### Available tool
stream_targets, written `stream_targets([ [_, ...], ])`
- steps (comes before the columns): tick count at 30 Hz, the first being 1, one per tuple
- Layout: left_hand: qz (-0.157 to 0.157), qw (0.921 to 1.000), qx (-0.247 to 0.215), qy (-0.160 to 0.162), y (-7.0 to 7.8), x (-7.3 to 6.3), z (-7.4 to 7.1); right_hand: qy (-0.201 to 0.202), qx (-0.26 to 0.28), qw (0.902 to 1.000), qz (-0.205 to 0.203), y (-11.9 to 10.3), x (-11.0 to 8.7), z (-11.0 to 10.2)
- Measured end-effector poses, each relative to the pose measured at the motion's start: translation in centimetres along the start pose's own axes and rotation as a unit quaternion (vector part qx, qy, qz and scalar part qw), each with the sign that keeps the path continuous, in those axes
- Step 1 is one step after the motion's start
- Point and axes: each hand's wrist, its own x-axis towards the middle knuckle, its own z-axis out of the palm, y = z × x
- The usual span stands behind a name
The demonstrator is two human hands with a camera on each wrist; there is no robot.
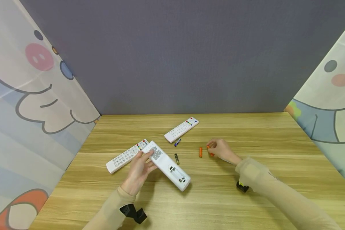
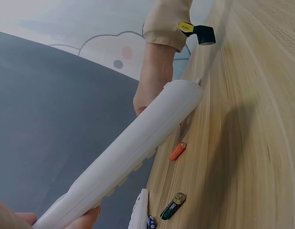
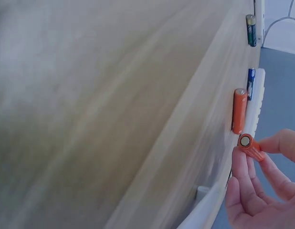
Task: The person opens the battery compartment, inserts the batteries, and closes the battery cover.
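Note:
My left hand (image 1: 138,172) grips a white remote control (image 1: 168,166) near its upper end, back side facing up. At the remote's lower end, the battery compartment (image 1: 177,174) is uncovered and its metal contacts show. Between the thumb and fingertips of my right hand (image 1: 221,150) is an orange battery (image 3: 252,148), pinched with one end towards the wrist camera. A second orange battery (image 1: 201,152) lies on the table just left of that hand. Closer to the held remote lies a dark green battery (image 1: 176,158), and a blue battery (image 1: 177,142) is farther back.
Two more white remotes lie buttons up on the wooden table (image 1: 218,204): one remote (image 1: 126,156) left of the held one, another remote (image 1: 181,129) at the back. A grey panel (image 1: 189,57) rises behind the table, with printed curtains (image 1: 26,105) at the sides.

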Motion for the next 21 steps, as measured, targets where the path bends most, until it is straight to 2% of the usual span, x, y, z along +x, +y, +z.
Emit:
stream_targets([
  [4, -0.003, 1.0, 0.0, 0.0, 0.0, 0.0, 0.1, 0.008, 0.006, 0.9998, -0.015, -0.5, -0.4, 0.1],
  [13, -0.01, 0.9999, 0.008, 0.002, 0.1, 0.0, 0.4, 0.011, 0.057, 0.9969, -0.052, -2.6, -1.4, 0.6],
  [21, -0.012, 0.9999, -0.001, 0.001, 0.1, 0.0, 0.8, -0.001, 0.106, 0.9924, -0.061, -4.2, -2.3, 1.1],
])
